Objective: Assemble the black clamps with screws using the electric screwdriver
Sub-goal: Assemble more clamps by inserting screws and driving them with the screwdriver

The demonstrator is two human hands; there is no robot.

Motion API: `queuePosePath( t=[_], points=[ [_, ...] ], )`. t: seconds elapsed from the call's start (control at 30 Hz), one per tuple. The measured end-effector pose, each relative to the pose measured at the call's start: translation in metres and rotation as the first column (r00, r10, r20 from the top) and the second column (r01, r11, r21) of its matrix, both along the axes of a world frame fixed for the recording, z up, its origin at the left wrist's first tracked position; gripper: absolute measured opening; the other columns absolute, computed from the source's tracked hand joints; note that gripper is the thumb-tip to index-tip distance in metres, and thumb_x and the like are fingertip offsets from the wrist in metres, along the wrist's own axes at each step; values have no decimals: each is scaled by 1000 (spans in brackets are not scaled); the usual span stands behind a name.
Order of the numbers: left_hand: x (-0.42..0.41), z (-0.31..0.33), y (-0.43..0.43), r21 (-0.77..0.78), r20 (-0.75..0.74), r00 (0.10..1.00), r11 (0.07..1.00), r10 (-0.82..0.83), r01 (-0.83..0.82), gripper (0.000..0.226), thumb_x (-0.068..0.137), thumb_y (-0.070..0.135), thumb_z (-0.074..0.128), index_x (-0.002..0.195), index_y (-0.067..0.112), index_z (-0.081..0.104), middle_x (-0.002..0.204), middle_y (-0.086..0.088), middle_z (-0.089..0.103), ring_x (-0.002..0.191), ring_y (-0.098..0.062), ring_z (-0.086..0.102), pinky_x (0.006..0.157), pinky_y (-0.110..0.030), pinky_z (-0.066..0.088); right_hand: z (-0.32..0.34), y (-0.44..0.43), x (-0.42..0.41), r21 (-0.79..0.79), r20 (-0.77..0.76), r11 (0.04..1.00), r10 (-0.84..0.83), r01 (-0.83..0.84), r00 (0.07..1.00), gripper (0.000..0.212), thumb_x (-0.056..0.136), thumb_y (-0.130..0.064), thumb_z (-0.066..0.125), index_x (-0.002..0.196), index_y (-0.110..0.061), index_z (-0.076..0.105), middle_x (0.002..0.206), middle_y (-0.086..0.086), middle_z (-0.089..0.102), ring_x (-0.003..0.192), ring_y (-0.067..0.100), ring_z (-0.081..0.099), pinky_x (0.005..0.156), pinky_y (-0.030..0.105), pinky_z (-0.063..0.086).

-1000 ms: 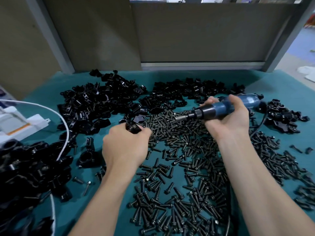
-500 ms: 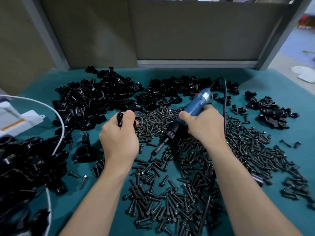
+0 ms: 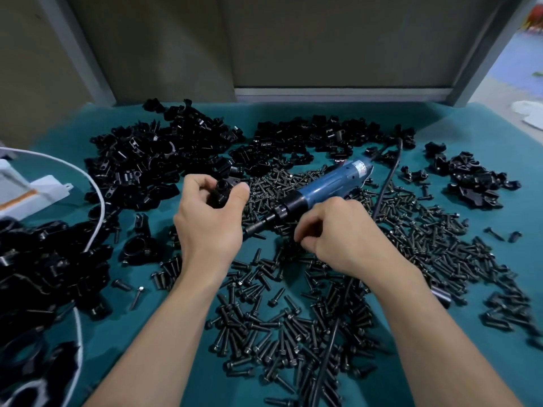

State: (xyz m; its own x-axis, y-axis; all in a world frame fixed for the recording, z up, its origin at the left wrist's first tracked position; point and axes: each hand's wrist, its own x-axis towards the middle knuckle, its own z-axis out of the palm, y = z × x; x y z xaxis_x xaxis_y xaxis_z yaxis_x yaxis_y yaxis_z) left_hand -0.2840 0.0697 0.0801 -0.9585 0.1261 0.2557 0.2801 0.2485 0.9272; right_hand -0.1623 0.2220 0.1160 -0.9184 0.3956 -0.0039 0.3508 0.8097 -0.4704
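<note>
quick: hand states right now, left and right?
Left hand: holding a black clamp.
Right hand: curled over the screws, beside the electric screwdriver; whether it pinches one cannot be told.

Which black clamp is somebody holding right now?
The clamp gripped by the left hand; the other clamps lie loose in piles on the teal mat.

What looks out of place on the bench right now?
Nothing looks damaged. The screwdriver lies loose on top of the screw pile, its cord trailing through it. One stray screw sits apart, left.
</note>
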Motion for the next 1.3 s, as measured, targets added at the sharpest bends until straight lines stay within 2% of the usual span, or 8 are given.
queuePosePath(
  t=[0.07,0.23,0.53,0.73,0.9,1.0,1.1,1.3],
  points=[
    [-3,-3,2,12,4,1000,1000,-9,9,36,78,63,68,90,35,49,81,-2,63,64,-15,50,59,-35,41,4,-7,0,-54,19,997,49,-48,999,8,79,-26,88,78,-31,81,73,-17,72,65,0,66,62,15,54],
    [-3,-5,5,31,37,999,999,-8,7,44,71,70,63,82,29,52,75,-3,67,61,-19,55,60,-40,46,8,-34,-3,28,143,988,147,-153,979,30,64,-52,92,73,-28,77,59,-14,67,56,3,63,55,22,53],
    [3,-1,1,68,89,994,996,-59,53,39,83,60,64,82,21,60,73,-9,67,63,-18,54,63,-40,45,0,-44,-6,175,140,969,151,-174,979,17,86,-23,76,103,-21,75,92,7,73,85,31,68,79,42,61],
    [8,6,0,60,95,993,996,-67,62,63,84,71,54,98,10,62,95,-20,72,75,-43,62,75,-62,55,1,-23,-1,-228,2,972,57,-55,998,10,87,-17,79,82,-24,74,62,-7,72,58,9,70,56,24,57],
    [12,7,1,43,73,995,997,-69,66,50,85,71,54,90,22,63,94,-20,72,72,-43,60,70,-59,53,4,0,9,-650,-144,754,8,-100,990,17,87,-4,76,87,-18,84,72,11,77,65,20,72,75,33,62],
    [17,4,0,25,60,994,996,-90,88,46,86,72,52,85,27,63,86,-18,70,67,-40,58,62,-57,50,2,1,7,-913,-219,393,-240,-111,946,20,87,4,72,84,-11,85,75,13,74,62,14,67,64,23,58],
    [19,2,1,5,50,988,989,-145,145,55,85,74,50,86,20,64,78,-24,64,62,-40,53,59,-54,48,0,0,4,-985,-143,-13,-478,-170,867,7,77,-6,78,79,-8,84,67,6,68,61,12,63,56,21,54],
    [23,5,6,99,58,957,956,-283,277,43,91,55,57,84,14,65,68,-14,67,49,-17,48,45,-27,37,-4,2,3,-980,-175,20,-549,-197,817,16,61,-3,80,71,-15,79,72,6,70,55,12,62,57,23,56]
  ],
)
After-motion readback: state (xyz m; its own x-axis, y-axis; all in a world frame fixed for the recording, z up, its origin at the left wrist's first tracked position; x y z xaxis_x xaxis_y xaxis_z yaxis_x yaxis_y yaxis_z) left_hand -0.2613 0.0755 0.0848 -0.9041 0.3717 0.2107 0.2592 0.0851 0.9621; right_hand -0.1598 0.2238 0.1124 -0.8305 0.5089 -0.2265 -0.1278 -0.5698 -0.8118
